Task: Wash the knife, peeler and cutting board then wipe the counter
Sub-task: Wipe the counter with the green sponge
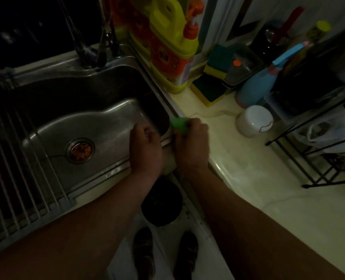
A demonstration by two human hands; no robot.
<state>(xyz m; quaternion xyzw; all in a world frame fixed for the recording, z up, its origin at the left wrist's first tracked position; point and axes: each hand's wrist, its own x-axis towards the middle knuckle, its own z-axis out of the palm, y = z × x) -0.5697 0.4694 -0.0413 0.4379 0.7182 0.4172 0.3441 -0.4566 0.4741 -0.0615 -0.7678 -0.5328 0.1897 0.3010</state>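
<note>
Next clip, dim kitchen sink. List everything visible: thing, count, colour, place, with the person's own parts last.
sink: 1, steel, left; orange scraps in the drain
faucet: 1, dark metal, behind the sink
roll-up rack: 1, steel, over the sink's left side
detergent jug: 1, yellow and orange, back of the counter
sponges: at least 2, yellow and green, right of the jug
spray bottle: 1, blue, counter
white jar: 1, counter
wire rack: 1, black, right
green item: 1, sink's right rim, in the right hand; too blurred to identify
left hand: 1, over the sink's rim
right hand: 1, at the counter's edge
</note>
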